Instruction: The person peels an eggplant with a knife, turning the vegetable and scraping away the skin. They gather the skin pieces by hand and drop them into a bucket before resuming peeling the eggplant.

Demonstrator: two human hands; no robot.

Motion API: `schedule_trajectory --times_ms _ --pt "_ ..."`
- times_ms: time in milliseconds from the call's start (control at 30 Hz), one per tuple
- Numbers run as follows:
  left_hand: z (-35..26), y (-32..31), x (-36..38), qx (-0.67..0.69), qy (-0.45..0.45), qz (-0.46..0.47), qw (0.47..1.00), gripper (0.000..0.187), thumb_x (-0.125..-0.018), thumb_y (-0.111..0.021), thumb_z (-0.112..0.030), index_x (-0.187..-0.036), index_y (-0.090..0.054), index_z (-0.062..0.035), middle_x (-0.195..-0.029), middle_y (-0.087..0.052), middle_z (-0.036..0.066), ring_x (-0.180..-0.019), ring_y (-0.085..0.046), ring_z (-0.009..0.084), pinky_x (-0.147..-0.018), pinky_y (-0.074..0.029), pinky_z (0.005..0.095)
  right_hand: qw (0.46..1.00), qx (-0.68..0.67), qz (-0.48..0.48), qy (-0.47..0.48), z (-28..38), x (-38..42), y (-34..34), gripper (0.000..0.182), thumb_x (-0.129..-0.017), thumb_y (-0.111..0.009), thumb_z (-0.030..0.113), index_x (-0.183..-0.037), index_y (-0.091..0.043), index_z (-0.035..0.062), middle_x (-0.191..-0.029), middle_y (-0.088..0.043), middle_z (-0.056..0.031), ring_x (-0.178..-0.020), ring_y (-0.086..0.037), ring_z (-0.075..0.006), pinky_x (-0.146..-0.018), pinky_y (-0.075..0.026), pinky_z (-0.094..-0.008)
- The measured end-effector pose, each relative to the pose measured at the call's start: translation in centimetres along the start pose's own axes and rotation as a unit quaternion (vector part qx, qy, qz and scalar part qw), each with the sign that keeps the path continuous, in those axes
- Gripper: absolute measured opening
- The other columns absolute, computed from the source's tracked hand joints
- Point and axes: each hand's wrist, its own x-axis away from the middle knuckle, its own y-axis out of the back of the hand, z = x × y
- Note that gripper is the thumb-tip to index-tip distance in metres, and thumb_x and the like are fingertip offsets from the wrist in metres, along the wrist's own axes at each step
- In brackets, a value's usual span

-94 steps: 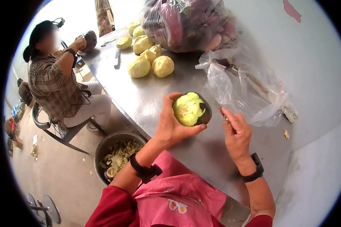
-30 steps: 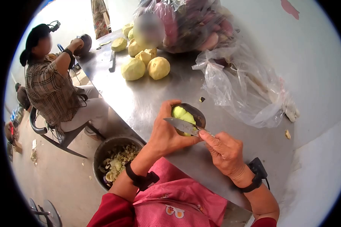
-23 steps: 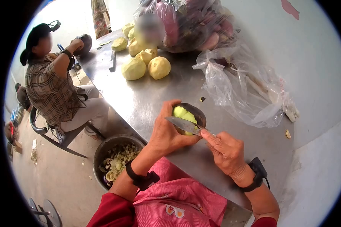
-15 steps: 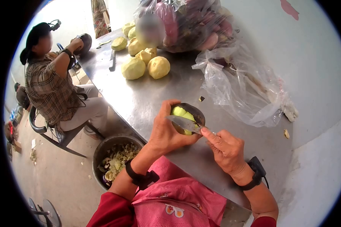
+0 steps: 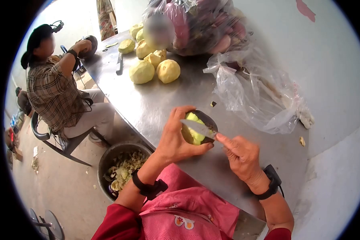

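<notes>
A dark-skinned round eggplant (image 5: 209, 119) rests in my left hand (image 5: 176, 135), whose fingers and thumb wrap around its left side and bottom. Pale green flesh shows where part of its skin is off. My right hand (image 5: 241, 156) grips a knife (image 5: 200, 129) with the index finger stretched along it. The blade lies across the bared flesh, its tip pointing up and left; the handle is hidden in my fist. Both hands are above the near part of the metal table (image 5: 148, 105).
Several peeled eggplants (image 5: 141, 72) and a second knife (image 5: 119, 64) lie farther back. Beyond stands a clear bag of purple eggplants (image 5: 204, 30); a crumpled plastic bag (image 5: 256, 100) is at right. A bowl of peelings (image 5: 104, 170) stands below left. A seated person (image 5: 54, 88) holds a dark eggplant.
The knife blade has shifted slightly and tilted more steeply over the eggplant, and more pale flesh shows. My right hand has moved a little. The seated person's hand has shifted on their eggplant.
</notes>
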Motion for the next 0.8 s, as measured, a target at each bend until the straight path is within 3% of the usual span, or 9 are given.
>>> schedule_trajectory --times_ms 100,167,267,367,567,667,800 --pt "-0.21 0.04 0.04 0.046 0.039 0.027 0.998 0.092 -0.056 -0.094 -0.034 -0.130 -0.051 0.0016 -0.120 -0.056 0.019 -0.110 -0.060 0.0332 -0.095 -0.049 0.0424 1.000 -0.023 0.018 0.002 0.42 0.13 0.04 0.047 -0.081 -0.077 0.005 -0.124 -0.073 0.0223 -0.071 -0.055 -0.0046 -0.056 -0.057 -0.0220 -0.050 -0.047 -0.0354" --pt "-0.26 0.31 0.04 0.022 0.050 0.051 0.997 0.097 -0.055 -0.095 -0.029 -0.134 -0.047 0.0005 -0.115 -0.060 0.010 -0.107 -0.059 0.0204 -0.095 -0.048 0.0336 1.000 -0.015 0.022 0.004 0.57 0.06 0.24 0.047 -0.080 -0.077 0.005 -0.124 -0.073 0.0227 -0.071 -0.055 -0.0041 -0.056 -0.057 -0.0217 -0.050 -0.047 -0.0352" --pt "-0.35 0.28 -0.05 0.001 0.017 0.038 0.999 0.099 -0.054 -0.096 -0.029 -0.134 -0.047 0.0013 -0.113 -0.060 0.011 -0.105 -0.060 0.0202 -0.094 -0.049 0.0337 1.000 0.002 0.028 0.008 0.71 -0.09 0.45 0.048 -0.080 -0.077 0.005 -0.125 -0.072 0.0231 -0.071 -0.055 -0.0039 -0.056 -0.057 -0.0213 -0.049 -0.047 -0.0353" --pt "-0.54 0.08 0.19 0.026 0.065 0.027 0.997 0.099 -0.054 -0.096 -0.029 -0.133 -0.047 0.0018 -0.111 -0.061 0.010 -0.103 -0.061 0.0199 -0.093 -0.050 0.0333 1.000 0.003 0.028 0.012 0.73 -0.04 0.51 0.049 -0.080 -0.077 0.005 -0.125 -0.072 0.0233 -0.070 -0.054 -0.0036 -0.055 -0.057 -0.0209 -0.049 -0.046 -0.0352" --pt "-0.28 0.08 0.20 -0.017 0.044 0.033 0.998 0.095 -0.054 -0.094 -0.027 -0.132 -0.048 0.0004 -0.109 -0.063 0.009 -0.101 -0.062 0.0189 -0.090 -0.052 0.0324 0.999 0.022 0.025 0.041 0.63 -0.05 0.43 0.048 -0.079 -0.077 0.006 -0.125 -0.073 0.0231 -0.069 -0.052 -0.0025 -0.054 -0.056 -0.0198 -0.048 -0.046 -0.0348" --pt "-0.56 0.08 0.16 0.008 0.052 0.034 0.998 0.093 -0.054 -0.094 -0.026 -0.131 -0.048 -0.0007 -0.108 -0.063 0.009 -0.099 -0.062 0.0182 -0.088 -0.052 0.0324 0.998 0.010 0.039 0.040 0.84 -0.19 0.60 0.048 -0.080 -0.076 0.000 -0.124 -0.072 0.0182 -0.069 -0.054 -0.0046 -0.054 -0.053 -0.0217 -0.049 -0.044 -0.0337" --pt "-0.70 -0.08 0.41 0.050 0.048 0.015 0.997 0.090 -0.054 -0.094 -0.026 -0.129 -0.049 -0.0014 -0.107 -0.063 0.009 -0.097 -0.063 0.0178 -0.087 -0.053 0.0323 0.998 0.019 0.041 0.040 0.82 -0.22 0.73 0.048 -0.080 -0.077 0.006 -0.124 -0.073 0.0234 -0.070 -0.052 -0.0022 -0.054 -0.056 -0.0193 -0.048 -0.046 -0.0341"
